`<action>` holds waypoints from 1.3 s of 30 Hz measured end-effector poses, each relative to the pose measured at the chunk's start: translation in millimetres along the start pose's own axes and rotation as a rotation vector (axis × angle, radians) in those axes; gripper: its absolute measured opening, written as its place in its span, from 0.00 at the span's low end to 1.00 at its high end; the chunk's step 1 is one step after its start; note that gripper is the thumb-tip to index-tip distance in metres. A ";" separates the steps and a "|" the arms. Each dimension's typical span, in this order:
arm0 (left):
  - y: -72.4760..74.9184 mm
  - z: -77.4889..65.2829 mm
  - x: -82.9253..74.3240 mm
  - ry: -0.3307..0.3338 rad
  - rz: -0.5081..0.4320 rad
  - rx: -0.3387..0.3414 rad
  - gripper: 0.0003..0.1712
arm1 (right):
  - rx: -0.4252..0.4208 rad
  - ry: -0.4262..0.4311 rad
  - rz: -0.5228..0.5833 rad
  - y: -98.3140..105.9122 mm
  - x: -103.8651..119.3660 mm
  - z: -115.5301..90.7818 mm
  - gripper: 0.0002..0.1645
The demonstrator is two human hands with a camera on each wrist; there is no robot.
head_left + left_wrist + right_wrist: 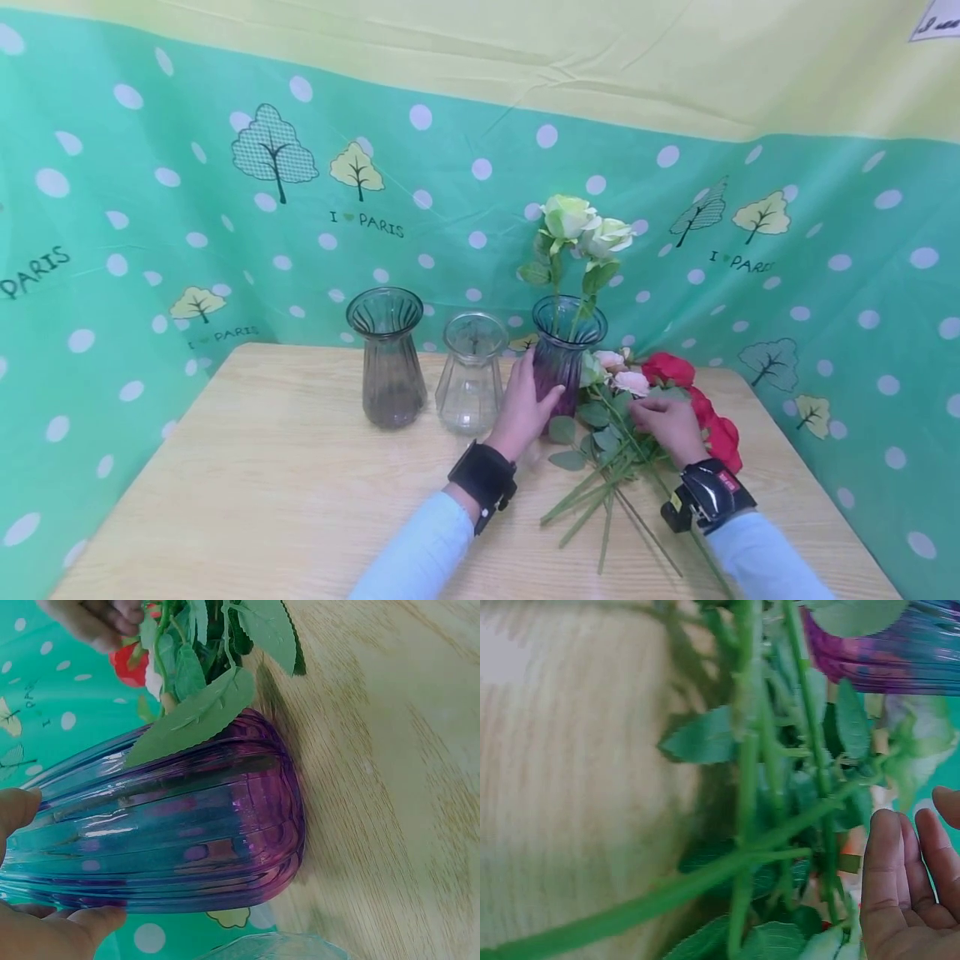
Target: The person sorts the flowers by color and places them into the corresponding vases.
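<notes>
The purple-blue vase point(561, 362) stood gripped by the left hand point(522, 400) in the head view, flowers point(670, 369) under the right hand point(670, 427)! Left wrist: thumb and fingers straddled it, a leaf point(195, 716) crossing in front. Right wrist: fingers straight, thumb apart, beside tangled stems point(748, 780); one snag might have toppled the vase.

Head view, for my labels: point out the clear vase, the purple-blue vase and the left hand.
Clear vase point(469, 386): head view, on its body.
Purple-blue vase point(561, 365): head view, on its body.
Left hand point(522, 408): head view, on its back.
</notes>
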State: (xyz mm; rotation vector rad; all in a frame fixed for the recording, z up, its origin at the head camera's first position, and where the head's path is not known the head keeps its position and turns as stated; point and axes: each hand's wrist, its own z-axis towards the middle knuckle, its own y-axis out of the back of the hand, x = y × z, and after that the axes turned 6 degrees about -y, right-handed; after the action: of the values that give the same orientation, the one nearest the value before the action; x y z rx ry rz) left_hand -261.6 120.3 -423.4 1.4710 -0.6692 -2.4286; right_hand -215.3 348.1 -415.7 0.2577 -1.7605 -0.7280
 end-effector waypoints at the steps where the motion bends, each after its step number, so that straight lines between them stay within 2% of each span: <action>1: -0.1 0.1 0.2 -0.001 0.002 0.000 0.42 | 0.004 0.001 -0.007 -1.5 -1.8 0.3 0.24; 12: -1.7 1.0 1.4 0.000 -0.006 -0.001 0.42 | -0.014 0.071 -0.205 -14.6 -6.4 7.7 0.18; 19: -0.9 -0.2 0.4 0.004 -0.004 0.012 0.42 | 0.019 0.087 -0.257 -13.5 -0.1 9.3 0.17; 25: -0.7 -0.8 1.6 -0.003 -0.011 0.011 0.42 | 0.075 0.054 -0.227 -1.3 6.9 5.0 0.21; 33: -1.0 -1.5 0.7 0.016 -0.024 0.012 0.42 | 0.074 -0.038 -0.097 27.4 19.4 -5.0 0.30; 39: -0.8 -1.3 0.4 0.028 -0.031 0.017 0.42 | 0.088 -0.002 -0.030 48.1 25.3 -10.0 0.35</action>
State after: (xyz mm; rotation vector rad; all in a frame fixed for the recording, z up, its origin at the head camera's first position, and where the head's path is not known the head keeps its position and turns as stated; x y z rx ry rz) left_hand -260.6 120.5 -424.7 1.5302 -0.6670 -2.4267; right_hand -205.0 369.1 -365.7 0.3436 -1.7967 -0.6732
